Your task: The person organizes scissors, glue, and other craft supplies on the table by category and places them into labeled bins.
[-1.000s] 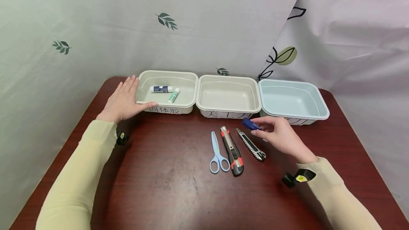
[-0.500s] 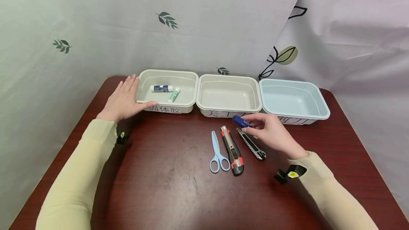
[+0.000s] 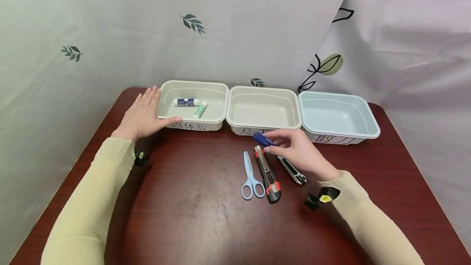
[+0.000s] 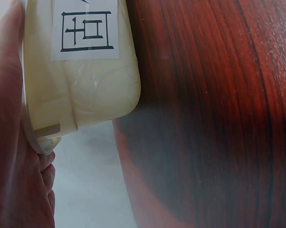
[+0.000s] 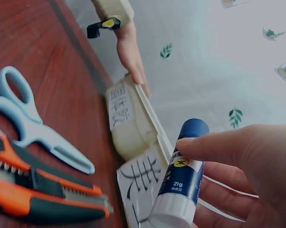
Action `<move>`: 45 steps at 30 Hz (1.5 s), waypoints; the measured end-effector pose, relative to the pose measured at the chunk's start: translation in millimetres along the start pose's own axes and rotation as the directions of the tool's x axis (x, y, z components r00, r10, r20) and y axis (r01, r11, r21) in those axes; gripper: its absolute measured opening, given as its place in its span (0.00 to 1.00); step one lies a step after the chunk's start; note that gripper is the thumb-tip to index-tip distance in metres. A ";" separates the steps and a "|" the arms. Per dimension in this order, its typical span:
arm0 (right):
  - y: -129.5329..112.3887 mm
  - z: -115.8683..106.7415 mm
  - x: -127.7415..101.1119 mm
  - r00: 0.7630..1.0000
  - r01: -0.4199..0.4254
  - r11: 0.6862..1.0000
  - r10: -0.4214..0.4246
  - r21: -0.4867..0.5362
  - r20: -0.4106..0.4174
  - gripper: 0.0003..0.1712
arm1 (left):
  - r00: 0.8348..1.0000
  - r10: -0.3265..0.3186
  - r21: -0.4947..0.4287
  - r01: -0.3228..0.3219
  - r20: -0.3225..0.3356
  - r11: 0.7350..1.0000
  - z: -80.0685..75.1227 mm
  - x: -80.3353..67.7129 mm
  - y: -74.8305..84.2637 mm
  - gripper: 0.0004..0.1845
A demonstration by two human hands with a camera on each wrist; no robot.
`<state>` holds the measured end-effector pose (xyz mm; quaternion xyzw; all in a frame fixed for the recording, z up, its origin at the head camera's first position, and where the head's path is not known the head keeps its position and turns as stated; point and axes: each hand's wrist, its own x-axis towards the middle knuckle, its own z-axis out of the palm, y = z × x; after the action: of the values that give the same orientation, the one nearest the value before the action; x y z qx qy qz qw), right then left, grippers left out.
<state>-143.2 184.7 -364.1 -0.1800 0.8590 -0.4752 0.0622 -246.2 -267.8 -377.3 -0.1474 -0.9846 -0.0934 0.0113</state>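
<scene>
A blue glue stick (image 5: 182,178) with a white base is pinched between thumb and fingers of my right hand (image 3: 297,150). In the head view it is held over the tip of a red-and-black utility knife (image 3: 268,175). My left hand (image 3: 141,113) lies with straight fingers along the left rim of the cream bin (image 3: 220,122), thumb over its front edge. Two glue sticks lie in that bin, one dark blue (image 3: 185,102) and one green (image 3: 200,109). Light blue scissors (image 3: 252,181) rest left of the knife. A silver-and-black utility knife (image 3: 292,171) lies partly hidden below my right hand.
Right of the cream bin stand a second cream bin (image 3: 263,127) and a pale blue bin (image 3: 371,131), side by side in a row. Each has a paper label with handwritten characters in front. A curtain (image 3: 239,23) hangs behind the dark red wooden table (image 3: 176,212).
My right hand has moved left with the glue stick, from above the silver-and-black knife to above the red-and-black one. My left hand has stayed at the bin.
</scene>
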 end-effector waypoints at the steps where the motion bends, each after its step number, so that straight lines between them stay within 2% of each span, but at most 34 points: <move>1: -0.9 2.0 1.4 1.000 0.006 1.000 -0.006 0.011 0.004 0.19 | 1.000 -0.001 0.000 0.001 0.000 1.000 0.3 -0.1 0.0 0.68; 8: -7.8 15.6 10.5 0.999 0.025 0.997 -0.027 0.076 0.027 0.19 | 1.000 0.000 -0.005 0.000 -0.003 1.000 2.0 0.3 -0.1 0.67; 18: -18.5 31.4 24.8 0.996 0.080 0.992 -0.083 0.096 0.029 0.20 | 1.000 -0.001 -0.003 0.001 0.005 1.000 -0.4 1.5 2.8 0.67; 26: -26.1 39.6 36.9 0.996 0.090 0.991 -0.092 0.096 0.018 0.20 | 1.000 0.000 -0.001 0.000 0.006 1.000 -0.6 0.9 2.5 0.67; 30: -31.8 41.9 45.1 0.995 0.102 0.989 -0.103 0.108 0.005 0.19 | 1.000 0.003 0.003 -0.003 0.005 1.000 -0.3 -0.1 1.9 0.67; 38: -46.3 42.8 65.0 0.992 0.127 0.971 -0.120 0.203 -0.049 0.18 | 1.000 0.006 0.001 -0.006 0.002 1.000 0.9 -0.5 0.8 0.67; 45: -61.9 36.9 85.7 0.986 0.144 0.974 -0.127 0.174 -0.107 0.20 | 1.000 0.004 0.007 -0.004 0.006 1.000 1.5 0.2 -1.0 0.67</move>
<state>-196.9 93.8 -326.6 -0.2090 0.7999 -0.5625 0.0049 -246.7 -268.4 -378.9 -0.1498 -0.9846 -0.0894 0.0089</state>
